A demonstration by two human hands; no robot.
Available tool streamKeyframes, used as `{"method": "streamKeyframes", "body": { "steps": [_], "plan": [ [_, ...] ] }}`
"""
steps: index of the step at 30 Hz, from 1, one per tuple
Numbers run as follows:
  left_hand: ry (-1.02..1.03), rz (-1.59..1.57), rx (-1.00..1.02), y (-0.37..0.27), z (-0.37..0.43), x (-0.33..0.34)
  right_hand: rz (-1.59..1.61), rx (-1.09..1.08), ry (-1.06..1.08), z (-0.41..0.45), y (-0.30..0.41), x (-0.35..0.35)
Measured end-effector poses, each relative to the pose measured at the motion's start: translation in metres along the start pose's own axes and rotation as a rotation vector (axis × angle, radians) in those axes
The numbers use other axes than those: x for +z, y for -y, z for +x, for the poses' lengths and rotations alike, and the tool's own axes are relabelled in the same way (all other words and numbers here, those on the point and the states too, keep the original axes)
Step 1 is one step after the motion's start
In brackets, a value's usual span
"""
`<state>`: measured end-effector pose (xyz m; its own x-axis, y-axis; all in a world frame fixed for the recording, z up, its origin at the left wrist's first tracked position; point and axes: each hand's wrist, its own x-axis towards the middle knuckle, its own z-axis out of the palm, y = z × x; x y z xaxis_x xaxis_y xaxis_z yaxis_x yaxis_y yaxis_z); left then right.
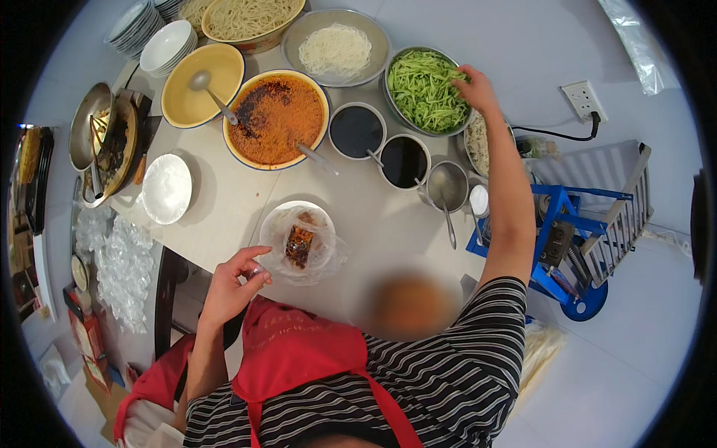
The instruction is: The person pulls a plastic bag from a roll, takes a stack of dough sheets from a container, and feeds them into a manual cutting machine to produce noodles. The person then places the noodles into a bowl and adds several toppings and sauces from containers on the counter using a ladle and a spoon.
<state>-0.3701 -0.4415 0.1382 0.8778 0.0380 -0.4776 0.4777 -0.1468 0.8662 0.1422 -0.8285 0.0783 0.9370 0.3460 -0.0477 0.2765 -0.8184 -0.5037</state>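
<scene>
My right hand [476,89] reaches over the right rim of a metal bowl of shredded cucumber [428,92], its fingertips at the shreds. Whether it grips any is hidden. My left hand [243,280] hovers with bent fingers by the near-left side of a white bowl lined with a clear plastic bag [274,218]. Dark reddish sauce [299,243] lies in that bag. Something small and shiny shows between the left fingers and thumb; I cannot tell whether it is held. Beyond the lined bowl stands a wide basin of orange-red sauce [274,120] with spoons in it.
Two bowls of dark liquid [357,131] [403,162], a metal pot with a ladle [447,185], a yellow basin [207,106], noodles [252,17] and a white bowl [166,189] stand about. A blue-framed device [552,235] is at right; another person's red apron [162,369] shows lower left.
</scene>
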Motion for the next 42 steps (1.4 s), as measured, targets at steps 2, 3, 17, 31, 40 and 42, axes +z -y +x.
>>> {"method": "streamKeyframes", "body": {
  "steps": [2,3,17,31,40,42],
  "plan": [
    [-0.009,-0.001,0.008,0.002,-0.004,0.001,0.078,-0.05,0.009,0.003,0.005,-0.011],
    [-0.006,-0.01,0.01,0.003,-0.004,0.001,0.151,-0.097,0.004,0.004,0.004,-0.019],
    [-0.018,-0.025,0.057,-0.004,-0.01,0.009,0.062,-0.152,0.033,0.008,0.0,-0.036],
    [0.061,-0.406,0.056,0.033,-0.006,-0.004,0.853,0.02,-0.146,-0.094,0.115,-0.09],
    [-0.025,-0.505,0.237,0.029,0.025,-0.005,0.817,0.053,0.488,-0.275,0.248,0.038],
    [-0.024,-0.495,0.273,0.029,0.028,-0.004,0.737,-0.003,0.628,-0.297,0.272,0.089]
  ]
}}
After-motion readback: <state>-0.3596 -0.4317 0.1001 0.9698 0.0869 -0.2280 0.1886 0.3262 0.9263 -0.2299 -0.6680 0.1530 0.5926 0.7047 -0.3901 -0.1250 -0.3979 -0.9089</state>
